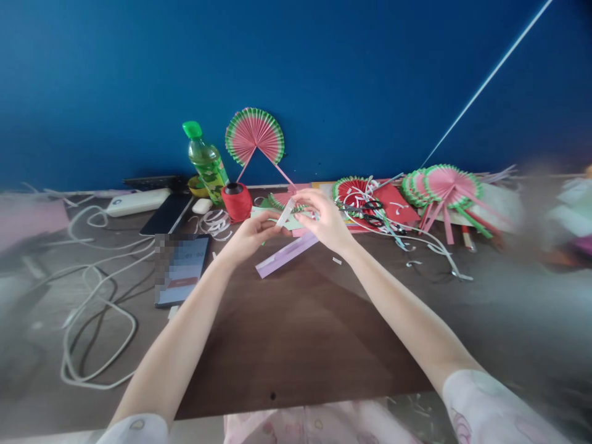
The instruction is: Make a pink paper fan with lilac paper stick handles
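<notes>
My left hand pinches the lower end of a narrow white paper strip above the brown desk. My right hand is closed on the strip's upper end, fingers curled together. Both hands meet at the desk's far middle. Just under them a folded lilac paper strip lies flat on the desk. A green paper piece lies behind it.
A red thread spool, a green bottle, a phone and white cables sit to the left. Watermelon paper fans lean on the blue wall; more fans, scissors and paper scraps lie at the right.
</notes>
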Tool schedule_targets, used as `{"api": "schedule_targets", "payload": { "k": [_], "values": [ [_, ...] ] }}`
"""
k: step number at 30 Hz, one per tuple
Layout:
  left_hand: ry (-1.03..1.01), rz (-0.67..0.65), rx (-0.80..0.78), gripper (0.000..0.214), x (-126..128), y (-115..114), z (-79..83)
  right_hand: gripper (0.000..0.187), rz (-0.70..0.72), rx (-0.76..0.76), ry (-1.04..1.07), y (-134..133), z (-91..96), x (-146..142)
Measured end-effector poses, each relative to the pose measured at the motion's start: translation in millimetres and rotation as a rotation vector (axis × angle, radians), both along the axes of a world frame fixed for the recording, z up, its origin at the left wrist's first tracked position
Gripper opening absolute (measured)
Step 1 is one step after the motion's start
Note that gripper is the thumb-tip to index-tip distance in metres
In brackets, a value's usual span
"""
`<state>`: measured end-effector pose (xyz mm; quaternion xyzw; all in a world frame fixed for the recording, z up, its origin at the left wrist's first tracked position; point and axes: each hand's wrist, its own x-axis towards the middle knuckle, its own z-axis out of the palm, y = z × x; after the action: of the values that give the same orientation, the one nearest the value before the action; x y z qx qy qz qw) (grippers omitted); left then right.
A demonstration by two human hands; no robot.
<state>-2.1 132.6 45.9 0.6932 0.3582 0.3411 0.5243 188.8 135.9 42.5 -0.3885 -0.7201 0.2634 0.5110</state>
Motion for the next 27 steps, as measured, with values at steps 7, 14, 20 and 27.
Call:
{"api": "schedule_targets", "payload": {
  "k": [7,14,20,27],
  "values": [
    [-0.132,0.008,-0.059,0.045,10.9,-0.6,0.1,0.027,-0.104,0.158,-0.160,-10.4,5.4,-10.2],
    [-0.148,-0.091,-0.165,0.064,10.5,-2.3,0.4,0.032,-0.110,0.106,-0.194,-10.6,5.4,-7.6],
    [-0.127,-0.097,-0.193,0.070,12.9,-3.7,1.7,0.031,-0.122,0.069,-0.200,-12.2,6.1,-8.5],
    [-0.059,-0.080,-0.160,0.062,12.8,-5.1,2.6,0.028,-0.146,0.080,-0.204,-11.8,5.2,-7.6]
  ]
}}
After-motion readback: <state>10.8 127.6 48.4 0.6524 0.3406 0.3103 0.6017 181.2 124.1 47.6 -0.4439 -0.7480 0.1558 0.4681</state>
